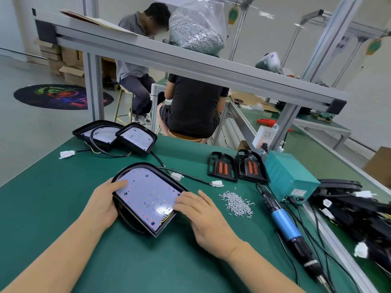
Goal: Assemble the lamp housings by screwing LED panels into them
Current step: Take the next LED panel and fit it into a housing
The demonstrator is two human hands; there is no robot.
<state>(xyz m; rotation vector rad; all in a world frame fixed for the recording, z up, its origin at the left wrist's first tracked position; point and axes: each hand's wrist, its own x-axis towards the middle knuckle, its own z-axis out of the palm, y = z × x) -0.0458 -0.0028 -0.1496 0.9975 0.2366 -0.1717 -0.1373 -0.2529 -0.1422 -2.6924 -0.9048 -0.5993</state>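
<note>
I count three lamp housings with panels: one at centre frame, the black lamp housing (135,224) with its LED panel (146,195) seated in it, and two more housings (118,135) at upper left, overlapping. Two empty black frames (237,167) stand at centre right. One pile of screws (237,203) lies just right of my hands, one electric screwdriver (287,227) beside it. My left hand (103,203) grips the housing's left rim, thumb on the panel; my right hand (201,210) presses flat fingers on the panel's right edge. Bare green mat (148,261) fills the lower frame. Two seated people work beyond the far edge.
</note>
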